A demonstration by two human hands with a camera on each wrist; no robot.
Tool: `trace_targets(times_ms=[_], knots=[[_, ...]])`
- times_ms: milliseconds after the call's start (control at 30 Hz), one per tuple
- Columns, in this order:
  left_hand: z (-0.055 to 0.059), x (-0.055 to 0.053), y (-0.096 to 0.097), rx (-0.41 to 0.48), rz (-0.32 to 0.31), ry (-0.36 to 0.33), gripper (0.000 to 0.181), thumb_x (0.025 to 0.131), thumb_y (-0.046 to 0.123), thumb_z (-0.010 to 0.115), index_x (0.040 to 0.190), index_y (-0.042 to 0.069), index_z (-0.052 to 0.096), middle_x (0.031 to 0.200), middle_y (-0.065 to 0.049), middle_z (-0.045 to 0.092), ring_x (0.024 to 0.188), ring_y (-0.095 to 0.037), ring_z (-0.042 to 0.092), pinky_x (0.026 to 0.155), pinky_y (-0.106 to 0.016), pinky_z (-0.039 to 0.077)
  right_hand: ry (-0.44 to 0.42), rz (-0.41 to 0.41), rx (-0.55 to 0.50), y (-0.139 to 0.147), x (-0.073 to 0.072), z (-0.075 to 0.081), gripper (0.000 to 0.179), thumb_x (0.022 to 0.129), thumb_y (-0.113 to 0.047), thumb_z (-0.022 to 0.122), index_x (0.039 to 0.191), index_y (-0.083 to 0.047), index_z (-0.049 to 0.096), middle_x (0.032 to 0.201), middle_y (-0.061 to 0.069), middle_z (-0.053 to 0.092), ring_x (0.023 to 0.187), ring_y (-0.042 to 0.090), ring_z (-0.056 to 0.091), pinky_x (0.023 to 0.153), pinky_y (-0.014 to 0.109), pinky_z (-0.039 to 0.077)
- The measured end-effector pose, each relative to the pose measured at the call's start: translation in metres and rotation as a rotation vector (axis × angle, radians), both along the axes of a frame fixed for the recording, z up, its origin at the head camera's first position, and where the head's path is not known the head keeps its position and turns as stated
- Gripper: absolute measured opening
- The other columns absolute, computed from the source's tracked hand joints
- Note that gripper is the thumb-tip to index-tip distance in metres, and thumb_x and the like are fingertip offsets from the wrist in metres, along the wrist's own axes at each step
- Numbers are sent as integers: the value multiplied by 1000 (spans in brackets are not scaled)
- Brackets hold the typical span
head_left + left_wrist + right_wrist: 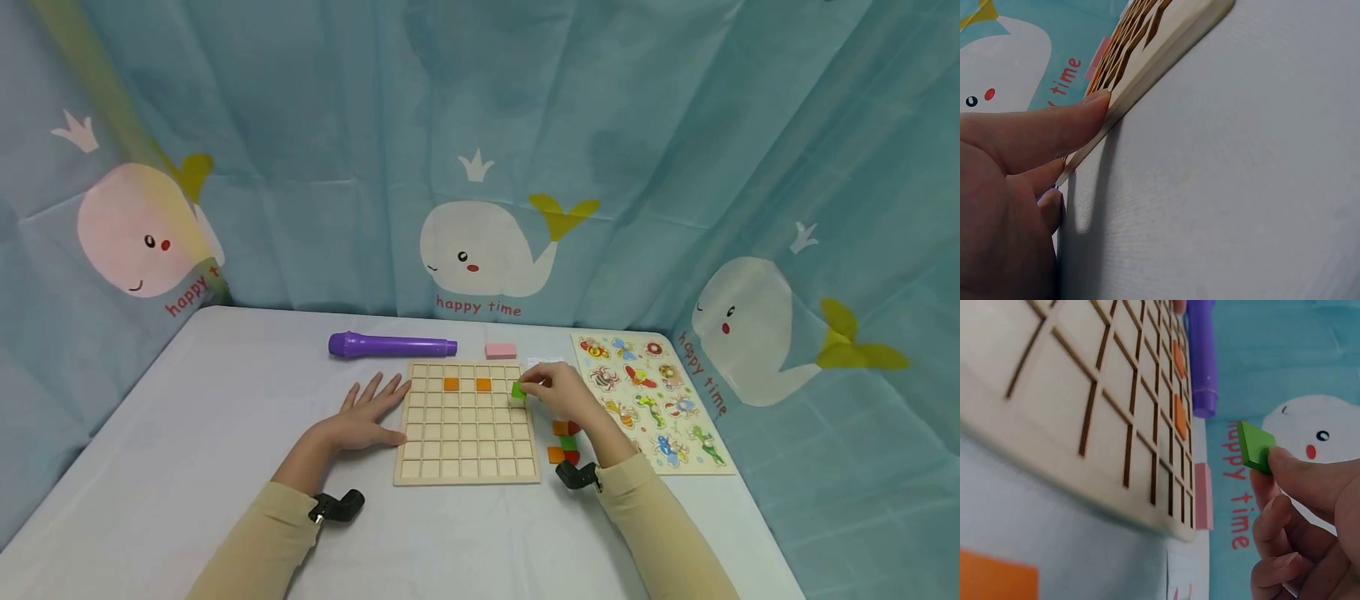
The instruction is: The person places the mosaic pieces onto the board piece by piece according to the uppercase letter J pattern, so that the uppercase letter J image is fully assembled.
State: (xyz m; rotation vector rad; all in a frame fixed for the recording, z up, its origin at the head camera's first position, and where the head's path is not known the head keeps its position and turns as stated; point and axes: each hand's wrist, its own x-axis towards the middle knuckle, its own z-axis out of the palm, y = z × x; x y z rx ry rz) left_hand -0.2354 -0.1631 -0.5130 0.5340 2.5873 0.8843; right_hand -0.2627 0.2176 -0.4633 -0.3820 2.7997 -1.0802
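Beige sleeves (667, 533) lie nearest the camera, with a black device (341, 507) worn at each wrist. A green tile (518, 390) is pinched between the thumb and a fingertip of the right hand (558, 389); its remaining visible fingers are bent and bear nothing. Left hand (365, 422): fingers are spread, nothing is grasped, and the left edge of the grid board (467, 481) is touched by the thumb.

In the right wrist view the green tile is held tilted and apart from the board. From the head it is seen against the right-hand column, about level with the row where two orange tiles (451, 384) are set. This tile-over-cell offset is judged decisive; the exact cell beneath cannot be confirmed. No long axis is noted, the tile appearing square. The right hand is the nearer to that column.

Loose tiles (567, 443) are found just beside the board's right edge, with an insect puzzle (656, 390) farther right. Beyond the far edge, a pink block (501, 351) and a purple microphone (397, 346) are recorded.
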Motion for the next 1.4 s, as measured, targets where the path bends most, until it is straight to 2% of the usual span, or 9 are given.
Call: trace_targets(times_ms=[100, 300, 533, 633, 1033, 1300, 1400], knots=[[0, 0, 0, 4, -1, 0, 98, 86, 42, 74, 163, 18, 18, 171, -12, 3, 155, -40, -15, 119, -61, -21, 13, -1, -35, -9, -6, 2, 10, 96, -29, 71, 101, -22, 77, 100, -4, 73, 80, 17, 62, 69, 32, 54], [-2, 1, 0, -3, 4, 3, 99, 86, 44, 73, 163, 18, 18, 171, -12, 3, 155, -40, -15, 119, -61, -21, 15, 3, -106, -34, -23, 1, 10, 95, -26, 72, 99, -17, 76, 92, 0, 72, 79, 29, 67, 65, 31, 57], [-3, 2, 0, -1, 2, -2, 99, 86, 44, 73, 163, 18, 18, 171, -12, 3, 155, -41, -15, 119, -61, -20, -2, 37, -120, -56, -36, -12, 12, 95, -24, 72, 98, -13, 76, 91, 0, 73, 76, 19, 65, 63, 28, 55], [-3, 2, -1, -3, 2, -4, 99, 86, 44, 73, 163, 18, 17, 171, -11, 3, 155, -40, -15, 119, -61, -20, -28, 56, -133, -63, -39, -18, 12, 95, -24, 72, 99, -14, 76, 92, 0, 73, 76, 19, 66, 64, 28, 56], [1, 2, -1, -11, 2, 3, 98, 87, 43, 73, 163, 18, 17, 171, -12, 3, 155, -40, -15, 119, -61, -21, 2, 58, -64, -84, -44, -32, 8, 94, -24, 73, 93, -18, 77, 90, -5, 73, 78, 14, 61, 70, 29, 53], [0, 0, -1, -8, 1, 0, 99, 86, 43, 73, 163, 18, 17, 171, -11, 2, 155, -40, -16, 119, -61, -22, 46, 73, 75, -90, -42, -29, 6, 93, -23, 74, 91, -18, 76, 86, -6, 71, 76, 11, 61, 74, 32, 53], [-1, -1, 0, -4, 1, 1, 99, 86, 44, 73, 163, 18, 17, 171, -11, 3, 155, -40, -16, 119, -60, -21, 38, 81, 85, -90, -41, -27, 6, 93, -23, 74, 93, -17, 75, 85, -5, 69, 75, 11, 60, 72, 30, 52]])
